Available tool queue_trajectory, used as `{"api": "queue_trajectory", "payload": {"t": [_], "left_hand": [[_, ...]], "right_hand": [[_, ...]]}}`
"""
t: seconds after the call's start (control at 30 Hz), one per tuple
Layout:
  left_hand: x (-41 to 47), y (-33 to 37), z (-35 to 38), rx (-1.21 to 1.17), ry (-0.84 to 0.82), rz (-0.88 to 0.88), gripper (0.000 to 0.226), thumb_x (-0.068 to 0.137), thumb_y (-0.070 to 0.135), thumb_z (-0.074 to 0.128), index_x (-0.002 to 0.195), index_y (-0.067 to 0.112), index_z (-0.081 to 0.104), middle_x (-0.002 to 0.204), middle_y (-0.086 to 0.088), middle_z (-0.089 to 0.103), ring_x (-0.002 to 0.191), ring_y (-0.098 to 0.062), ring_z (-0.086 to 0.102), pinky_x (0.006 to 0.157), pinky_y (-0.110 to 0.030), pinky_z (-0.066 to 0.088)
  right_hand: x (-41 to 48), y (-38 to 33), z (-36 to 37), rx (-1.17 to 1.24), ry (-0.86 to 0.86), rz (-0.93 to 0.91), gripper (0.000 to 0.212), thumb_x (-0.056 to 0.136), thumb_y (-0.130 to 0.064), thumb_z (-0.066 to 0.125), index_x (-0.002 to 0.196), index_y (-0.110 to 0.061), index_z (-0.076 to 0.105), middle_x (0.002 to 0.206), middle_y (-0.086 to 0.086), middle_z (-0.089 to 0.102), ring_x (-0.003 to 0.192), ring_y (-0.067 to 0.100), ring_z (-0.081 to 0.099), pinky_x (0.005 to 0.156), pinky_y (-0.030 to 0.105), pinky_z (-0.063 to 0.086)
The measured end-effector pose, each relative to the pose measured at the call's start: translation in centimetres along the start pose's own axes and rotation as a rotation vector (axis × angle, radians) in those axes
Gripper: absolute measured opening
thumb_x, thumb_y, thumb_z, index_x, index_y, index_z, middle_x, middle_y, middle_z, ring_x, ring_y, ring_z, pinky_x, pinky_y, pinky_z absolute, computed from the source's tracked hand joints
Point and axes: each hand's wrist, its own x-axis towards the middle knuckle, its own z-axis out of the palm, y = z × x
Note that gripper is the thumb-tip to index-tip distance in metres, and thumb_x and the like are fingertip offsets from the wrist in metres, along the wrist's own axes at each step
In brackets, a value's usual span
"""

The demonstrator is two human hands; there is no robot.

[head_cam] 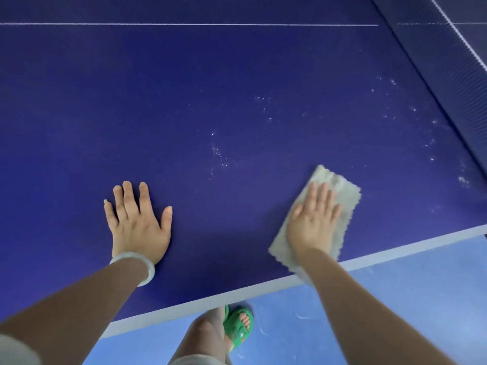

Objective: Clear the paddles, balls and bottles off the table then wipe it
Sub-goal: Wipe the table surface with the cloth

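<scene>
The dark blue table tennis table (210, 88) fills most of the view. My right hand (313, 219) presses flat, fingers straight, on a folded grey cloth (342, 191) near the table's white front edge. My left hand (137, 219) rests flat on the bare table surface, fingers spread, with a pale bangle on the wrist. White specks and smears (221, 156) lie on the surface ahead of the cloth and toward the right. No paddles, balls or bottles are in view.
The net (448, 75) runs along the table's right side. A white centre line (184, 24) crosses the far part. Below the front edge is a light blue floor (395, 299), where my foot in a green sandal (239, 325) stands.
</scene>
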Motion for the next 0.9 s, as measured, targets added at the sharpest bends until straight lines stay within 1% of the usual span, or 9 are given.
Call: {"api": "queue_trajectory", "payload": {"t": [0.13,0.23,0.3,0.37,0.47,0.53,0.63,0.8,0.9], "left_hand": [[0.0,-0.1,0.1,-0.035,-0.011,-0.006,0.080,0.093,0.058,0.018,0.154,0.006,0.021,0.161,-0.022,0.013,0.150,-0.036,0.004,0.122,-0.054,0.001],[0.0,-0.2,0.1,-0.045,-0.005,-0.004,0.081,0.093,0.059,0.018,0.154,0.006,0.022,0.161,-0.022,0.013,0.151,-0.036,0.004,0.122,-0.053,0.001],[0.1,-0.2,0.0,-0.040,-0.008,-0.004,0.081,0.093,0.059,0.018,0.154,0.006,0.022,0.160,-0.023,0.014,0.150,-0.036,0.004,0.122,-0.054,0.001],[0.0,0.0,-0.1,-0.029,-0.010,0.000,0.080,0.094,0.058,0.018,0.154,0.006,0.022,0.160,-0.023,0.015,0.150,-0.037,0.004,0.122,-0.054,0.002],[0.1,0.0,-0.1,-0.009,-0.020,0.000,0.081,0.093,0.059,0.015,0.154,0.006,0.021,0.161,-0.023,0.014,0.150,-0.037,0.004,0.122,-0.054,0.002],[0.1,0.0,-0.1,0.001,-0.024,-0.005,0.081,0.093,0.059,0.014,0.154,0.007,0.021,0.161,-0.022,0.014,0.151,-0.036,0.003,0.122,-0.054,0.002],[0.2,0.0,0.0,0.000,-0.022,-0.007,0.081,0.093,0.059,0.015,0.154,0.007,0.021,0.161,-0.022,0.014,0.150,-0.036,0.005,0.122,-0.053,0.002],[0.1,-0.2,0.1,0.003,-0.016,0.000,0.080,0.094,0.058,0.017,0.154,0.006,0.023,0.160,-0.023,0.017,0.150,-0.038,0.008,0.121,-0.055,0.005],[0.2,0.1,-0.1,0.027,-0.023,-0.004,0.079,0.094,0.057,0.017,0.153,0.005,0.024,0.159,-0.024,0.019,0.149,-0.039,0.009,0.121,-0.056,0.007]], "right_hand": [[-5.8,-7.8,1.7,-0.028,-0.114,-0.537,0.060,0.099,-0.032,0.024,0.157,-0.019,0.021,0.165,0.003,0.015,0.153,0.022,0.006,0.122,0.046,0.000],[-5.4,-5.5,0.5,-0.009,-0.215,-0.877,0.056,0.103,-0.035,0.025,0.158,-0.026,0.018,0.166,-0.005,0.007,0.153,0.015,0.000,0.124,0.042,-0.004],[-2.8,-1.1,0.3,-0.071,-0.159,-0.813,0.056,0.101,-0.033,0.027,0.156,-0.028,0.020,0.164,-0.005,0.012,0.152,0.018,0.012,0.124,0.042,0.002],[0.2,3.6,-0.3,-0.101,-0.074,-0.497,0.059,0.097,-0.034,0.022,0.155,-0.028,0.020,0.162,-0.003,0.017,0.151,0.021,0.020,0.123,0.045,0.008],[1.3,5.6,-1.0,-0.017,-0.052,-0.014,0.062,0.098,-0.037,0.012,0.159,-0.025,0.012,0.166,-0.002,0.008,0.153,0.017,0.002,0.124,0.045,0.001],[-0.2,2.5,-0.1,0.015,-0.017,0.112,0.060,0.101,-0.033,0.017,0.159,-0.021,0.008,0.166,0.003,0.005,0.153,0.021,-0.001,0.123,0.049,0.000],[-3.4,-4.3,1.4,0.025,0.036,-0.093,0.061,0.098,-0.031,0.028,0.157,-0.015,0.022,0.163,0.009,0.019,0.152,0.026,0.012,0.122,0.050,0.005],[-4.4,-6.0,1.0,-0.017,-0.176,-0.739,0.057,0.103,-0.035,0.025,0.158,-0.024,0.016,0.166,-0.004,0.006,0.153,0.017,-0.003,0.123,0.045,0.002],[0.2,-1.7,0.7,-0.047,-0.111,-0.624,0.059,0.099,-0.034,0.027,0.157,-0.025,0.023,0.165,-0.003,0.014,0.153,0.017,0.007,0.122,0.048,0.011]]}}
